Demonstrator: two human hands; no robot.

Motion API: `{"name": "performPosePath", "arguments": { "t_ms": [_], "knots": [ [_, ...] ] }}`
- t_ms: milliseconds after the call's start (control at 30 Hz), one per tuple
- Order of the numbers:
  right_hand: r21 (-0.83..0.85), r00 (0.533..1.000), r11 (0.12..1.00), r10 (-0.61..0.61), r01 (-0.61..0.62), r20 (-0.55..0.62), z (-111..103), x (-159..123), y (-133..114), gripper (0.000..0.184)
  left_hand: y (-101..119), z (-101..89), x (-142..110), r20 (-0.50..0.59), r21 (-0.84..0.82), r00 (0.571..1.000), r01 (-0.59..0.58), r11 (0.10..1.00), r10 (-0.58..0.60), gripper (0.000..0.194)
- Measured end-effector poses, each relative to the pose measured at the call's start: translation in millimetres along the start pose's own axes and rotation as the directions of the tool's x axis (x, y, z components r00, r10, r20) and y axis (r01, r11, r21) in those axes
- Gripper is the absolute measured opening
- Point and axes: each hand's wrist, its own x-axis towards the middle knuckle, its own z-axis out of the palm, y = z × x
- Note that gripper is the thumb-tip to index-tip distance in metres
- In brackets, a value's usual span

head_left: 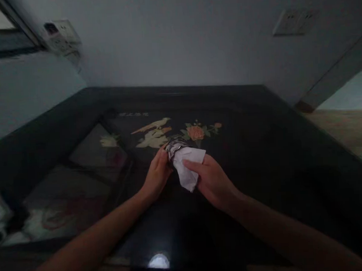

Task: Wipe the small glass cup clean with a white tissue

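Note:
My left hand [156,175] is closed around a shiny metal object [174,146], possibly a watch band or bracelet, held over the dark table [261,155]. My right hand [212,180] pinches a white tissue [187,165] that is pressed against the metal object, thumb on top of the tissue. Both hands meet at the middle of the table, just in front of an inlaid bird and flower picture [174,131]. Part of the metal object is hidden under the tissue and my fingers.
The black lacquered table has a glass panel [88,172] at the left with painted patterns beneath. A white wall stands behind, with a socket [62,34] at upper left and a switch plate [294,21] at upper right. Wooden floor [347,131] shows at right.

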Motion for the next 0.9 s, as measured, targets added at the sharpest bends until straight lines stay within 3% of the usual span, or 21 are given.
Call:
{"name": "performPosePath", "arguments": {
  "t_ms": [67,133,200,267,333,367,433,567,633,700,767,833,900],
  "knots": [
    [-0.306,0.998,0.952,-0.015,0.031,0.054,-5.5,-0.6,-1.0,0.027,2.7,1.1,-0.5,-0.001,0.024,1.0,0.0,1.0,0.0,0.043],
    [-0.586,0.989,0.801,-0.05,0.122,0.138,-8.8,-1.0,-0.7,0.026,4.0,1.6,-0.3,-0.004,0.04,1.0,0.012,0.999,-0.012,0.039],
    [-0.814,0.957,0.509,-0.082,0.281,0.279,-9.4,-1.0,2.2,0.031,3.3,0.5,1.2,-0.008,0.051,0.999,0.038,0.998,-0.037,0.036],
    [-0.885,0.913,0.222,-0.12,0.408,0.391,-8.4,-0.5,6.9,0.037,0.9,-2.1,3.6,-0.012,0.051,0.997,0.075,0.996,-0.074,0.033],
    [-0.893,0.885,0.018,-0.15,0.449,0.442,-8.1,0.4,10.4,0.037,-1.3,-5.1,6.2,-0.02,0.036,0.992,0.128,0.991,-0.127,0.03],
    [-0.891,0.879,-0.035,-0.151,0.453,0.453,-8.8,1.0,10.4,0.036,-1.6,-6.2,7.3,-0.026,0.021,0.986,0.164,0.986,-0.164,0.029],
    [-0.882,0.871,-0.031,-0.147,0.47,0.469,-12.5,2.0,5.0,0.033,0.1,-6.3,8.5,-0.023,-0.019,0.967,0.255,0.967,-0.256,0.03],
    [-0.864,0.878,0.179,-0.194,0.471,0.438,-28.3,2.6,-26.2,0.036,8.7,0.0,6.5,0.065,-0.113,0.913,0.409,0.906,-0.404,0.038],
    [-0.882,0.905,0.228,-0.215,0.412,0.367,-37.7,0.9,-45.7,0.032,11.8,3.0,4.6,0.115,-0.15,0.89,0.454,0.878,-0.441,0.043],
    [-0.911,0.911,0.221,-0.31,0.348,0.273,-45.1,-2.6,-62.3,0.027,13.1,4.2,3.1,0.138,-0.175,0.874,0.484,0.857,-0.466,0.047],
    [-0.926,0.881,0.202,-0.422,0.32,0.212,-47.7,-7.8,-72.6,0.025,13.4,4.1,2.2,0.137,-0.197,0.866,0.499,0.844,-0.48,0.049],
    [-0.927,0.847,0.167,-0.484,0.335,0.219,-44.4,-13.5,-74.7,0.025,13.6,3.7,1.6,0.137,-0.218,0.865,0.502,0.837,-0.483,0.048],
    [-0.913,0.819,0.099,-0.488,0.396,0.302,-35.8,-18.1,-68.2,0.027,14.1,4.4,0.8,0.13,-0.24,0.871,0.491,0.838,-0.473,0.045]
  ]
}}
